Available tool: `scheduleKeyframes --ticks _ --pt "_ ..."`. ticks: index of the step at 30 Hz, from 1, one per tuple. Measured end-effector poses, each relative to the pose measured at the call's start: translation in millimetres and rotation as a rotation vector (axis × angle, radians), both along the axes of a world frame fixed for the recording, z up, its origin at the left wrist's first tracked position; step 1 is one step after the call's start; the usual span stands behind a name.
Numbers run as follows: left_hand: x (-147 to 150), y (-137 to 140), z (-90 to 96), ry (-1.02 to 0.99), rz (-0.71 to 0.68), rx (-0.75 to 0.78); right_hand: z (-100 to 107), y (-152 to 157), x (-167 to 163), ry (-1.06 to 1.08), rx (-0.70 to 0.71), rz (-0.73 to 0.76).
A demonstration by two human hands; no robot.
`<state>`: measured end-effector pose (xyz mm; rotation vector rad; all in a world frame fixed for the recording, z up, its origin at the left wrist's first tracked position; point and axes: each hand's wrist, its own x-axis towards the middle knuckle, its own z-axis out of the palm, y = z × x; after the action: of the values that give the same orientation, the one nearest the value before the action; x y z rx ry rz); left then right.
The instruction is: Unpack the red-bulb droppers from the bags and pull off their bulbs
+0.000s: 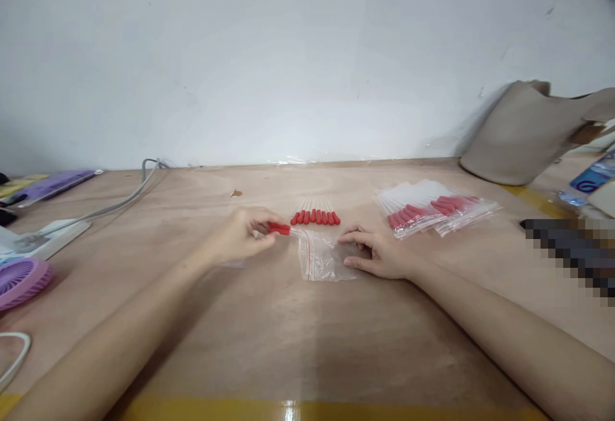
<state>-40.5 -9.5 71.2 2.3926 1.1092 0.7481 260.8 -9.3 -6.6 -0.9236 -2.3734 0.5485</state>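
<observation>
My left hand point(243, 235) is closed around a few thin rods with red handles point(279, 229). Their pale shafts point right, at the mouth of a clear zip-lock bag point(319, 264); whether the tips are inside it I cannot tell. The bag lies flat, its red seal line on the left. On its right end, my right hand point(377, 254) grips the plastic with bent fingers and thumb. Just beyond the bag, several more red-handled rods point(316, 217) form a neat row, shafts pointing away. To the right, filled zip-lock bags point(432, 206) overlap in a fan.
A grey-beige container point(519, 132) stands at the back right, near a blue-labelled plastic bottle point(593, 174). At left are a purple round fan-like object point(22, 283), a grey cable point(122, 203) and a purple packet point(62, 185). Yellow tape point(240, 408) runs along the table's front edge.
</observation>
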Motion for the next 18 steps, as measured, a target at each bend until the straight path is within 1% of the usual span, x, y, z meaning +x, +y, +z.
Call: scheduleKeyframes --ticks 2,4,6,8,10,12,14,16,18 --pt "-19 6 22.2 -0.058 0.033 -0.055 0 0 0 0.007 0.001 0.0" --pt "-35 10 37.3 -0.184 0.146 0.007 0 -1 0 0.004 0.0 -0.004" --pt "-43 15 40.5 -0.324 0.303 0.162 2 -2 0 -0.005 -0.01 -0.007" --pt "-43 21 31.5 -0.371 0.41 0.308 3 -2 0 -0.008 -0.021 -0.006" --pt "-38 29 14.2 -0.277 0.426 0.4 4 -3 0 -0.002 -0.024 -0.001" --pt "-29 37 -5.6 -0.077 0.383 0.478 4 -3 0 0.004 -0.019 0.003" --pt "-19 42 -22.9 0.144 0.321 0.586 3 -2 -1 0.006 -0.012 0.004" --pt "-9 44 -35.2 0.35 0.257 0.64 2 -2 -1 0.009 -0.01 0.005" --pt "2 42 -42.8 0.516 0.219 0.642 2 -1 -1 0.015 -0.014 0.009"
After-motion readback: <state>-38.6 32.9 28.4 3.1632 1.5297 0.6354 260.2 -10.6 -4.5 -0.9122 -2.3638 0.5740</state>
